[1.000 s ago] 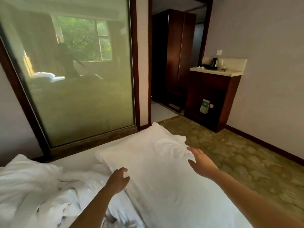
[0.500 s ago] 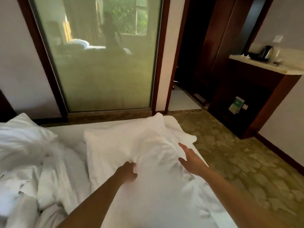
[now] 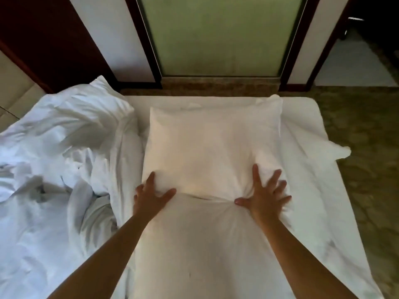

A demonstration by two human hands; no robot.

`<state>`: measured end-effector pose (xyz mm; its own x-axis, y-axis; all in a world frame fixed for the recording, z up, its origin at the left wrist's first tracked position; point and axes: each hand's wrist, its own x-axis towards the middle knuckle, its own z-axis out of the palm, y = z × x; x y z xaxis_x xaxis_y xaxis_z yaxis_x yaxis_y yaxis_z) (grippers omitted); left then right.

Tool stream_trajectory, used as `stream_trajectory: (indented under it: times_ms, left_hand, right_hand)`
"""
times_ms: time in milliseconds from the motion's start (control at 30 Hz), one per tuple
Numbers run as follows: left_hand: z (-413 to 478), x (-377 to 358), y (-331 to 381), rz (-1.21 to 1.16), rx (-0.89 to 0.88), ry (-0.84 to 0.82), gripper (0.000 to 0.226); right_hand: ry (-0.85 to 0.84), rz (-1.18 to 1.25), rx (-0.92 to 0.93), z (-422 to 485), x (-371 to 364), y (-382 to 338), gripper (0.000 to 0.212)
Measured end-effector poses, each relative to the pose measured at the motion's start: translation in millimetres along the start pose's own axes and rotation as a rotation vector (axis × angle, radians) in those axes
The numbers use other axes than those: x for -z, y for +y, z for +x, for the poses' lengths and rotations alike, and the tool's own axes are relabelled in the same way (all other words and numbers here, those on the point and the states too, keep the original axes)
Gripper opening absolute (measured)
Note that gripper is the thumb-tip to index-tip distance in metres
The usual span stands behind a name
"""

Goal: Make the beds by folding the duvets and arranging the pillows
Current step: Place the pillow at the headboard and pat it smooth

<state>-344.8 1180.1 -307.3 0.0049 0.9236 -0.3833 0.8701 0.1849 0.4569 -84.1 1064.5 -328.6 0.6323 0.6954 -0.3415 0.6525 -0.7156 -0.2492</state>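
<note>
My right hand pressed the white pillow, fingers spread flat; my left hand, seemingly splayed too, pressed its edge.

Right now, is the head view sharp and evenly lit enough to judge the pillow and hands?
Head view: dim, warm light on the pillow; the right hand smears with motion blur, the left hand is soft; the duvet reads bluish; wide-angle distortion slants the glass panel.

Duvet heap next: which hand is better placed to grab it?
Left, likely. The left hand presses the pillow at its left edge, right beside the crumpled duvet; the right hand presses the opposite side and would have to cross the pillow.
</note>
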Motion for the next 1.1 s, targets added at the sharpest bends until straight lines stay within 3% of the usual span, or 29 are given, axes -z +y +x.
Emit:
stream_trajectory:
  times_ms: [133,267,500,667,833,1000,1100]
  left_hand:
    - [16,-16,-11,-0.003,0.111,-0.03,0.112]
    - [11,-32,0,0.002,0.154,0.019,0.105]
    - [-2,-25,-3,-0.194,0.114,0.021,0.099]
    - [-30,-16,-4,-0.241,0.051,0.008,0.094]
    - [-63,-3,-20,-0.308,0.051,-0.032,0.093]
    - [-121,11,-75,-0.354,0.062,-0.076,0.093]
    - [-162,30,-122,-0.363,0.043,-0.052,0.087]
  right_hand:
    - [-0.052,0.035,-0.064,26,-17,0,0.12]
    - [-0.071,0.055,-0.105,37,-26,3,0.121]
    - [-0.072,0.059,-0.164,29,-13,12,0.136]
    - [-0.122,0.239,-0.087,16,8,31,0.13]
    - [-0.091,0.324,-0.009,-22,26,35,0.109]
    - [0.018,0.284,0.049,-89,28,17,0.045]
    - [0.049,0.269,0.036,-148,9,5,0.042]
